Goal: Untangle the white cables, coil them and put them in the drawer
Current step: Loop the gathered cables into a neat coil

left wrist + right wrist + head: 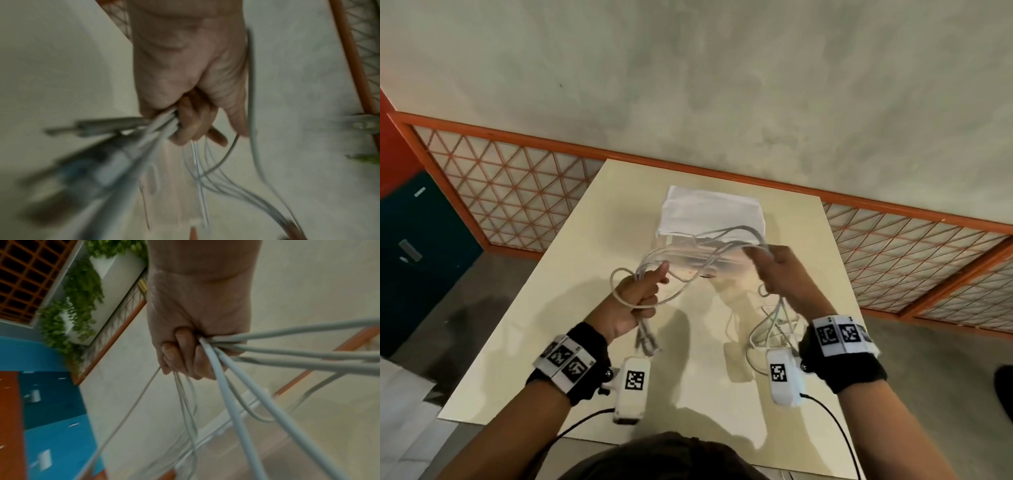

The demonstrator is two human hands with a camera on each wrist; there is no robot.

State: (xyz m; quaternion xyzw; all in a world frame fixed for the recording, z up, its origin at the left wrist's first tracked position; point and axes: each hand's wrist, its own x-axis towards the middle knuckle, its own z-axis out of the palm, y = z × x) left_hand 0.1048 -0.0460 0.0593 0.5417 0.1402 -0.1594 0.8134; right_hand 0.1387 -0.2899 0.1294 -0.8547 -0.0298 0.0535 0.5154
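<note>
Above the pale surface [524, 342], a person's left hand [631, 301] clenches one end of the white cables [702, 245], plug ends dangling below the fist, while the right hand [782, 274] clamps the other end, loose loops trailing beneath it. Between the two grips the strands run left to right, sagging and crossed, so untangling likely means drawing the hands apart. Beyond them stands the clear drawer [690, 253], a white cloth [709, 210] on top.
</note>
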